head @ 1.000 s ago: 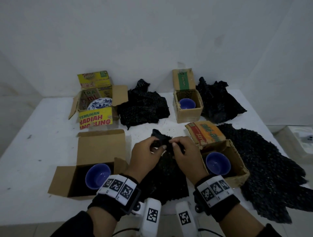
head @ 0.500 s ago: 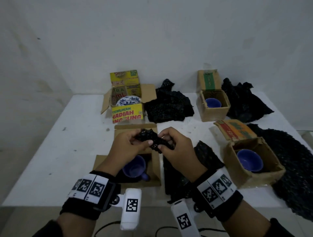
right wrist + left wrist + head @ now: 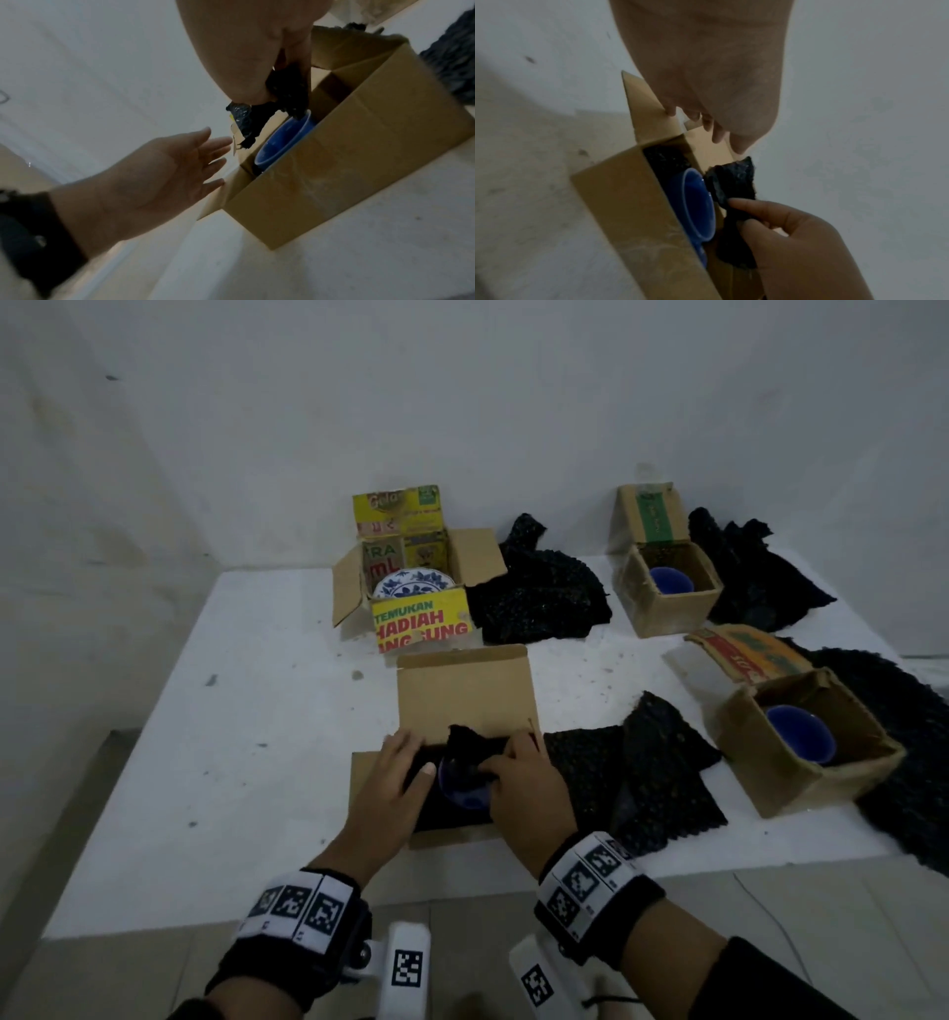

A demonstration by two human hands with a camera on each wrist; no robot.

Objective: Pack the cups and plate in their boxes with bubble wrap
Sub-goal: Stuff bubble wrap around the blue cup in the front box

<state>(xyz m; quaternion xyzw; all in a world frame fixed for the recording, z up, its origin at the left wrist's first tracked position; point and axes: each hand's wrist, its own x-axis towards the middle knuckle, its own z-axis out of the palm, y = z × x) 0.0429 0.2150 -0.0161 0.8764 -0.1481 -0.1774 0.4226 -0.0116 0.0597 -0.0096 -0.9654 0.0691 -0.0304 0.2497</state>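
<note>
A blue cup (image 3: pixel 458 788) (image 3: pixel 699 205) (image 3: pixel 280 144) sits in the open brown box (image 3: pixel 462 695) (image 3: pixel 618 201) (image 3: pixel 359 154) at the table's near edge. My right hand (image 3: pixel 524 788) (image 3: pixel 790 235) (image 3: pixel 246 60) pinches a wad of black bubble wrap (image 3: pixel 470 747) (image 3: pixel 731 182) (image 3: pixel 257 113) over the cup's mouth. My left hand (image 3: pixel 393 788) (image 3: pixel 159 178) (image 3: pixel 706 71) is flat with straight fingers at the box's left flap, holding nothing. Two more blue cups (image 3: pixel 670 581) (image 3: pixel 798 734) sit in brown boxes to the right. A patterned plate (image 3: pixel 411 584) stands in the yellow box (image 3: pixel 421 624).
Black bubble wrap sheets lie beside the near box (image 3: pixel 637 773), by the yellow box (image 3: pixel 539 593), behind the far right box (image 3: pixel 750 577) and along the right edge (image 3: pixel 904 762). The white table (image 3: pixel 231 737) meets a wall at the back.
Both hands came down from above the box with the wad. The right hand now holds it over the cup, and the left hand has let go and opened at the box's left side.
</note>
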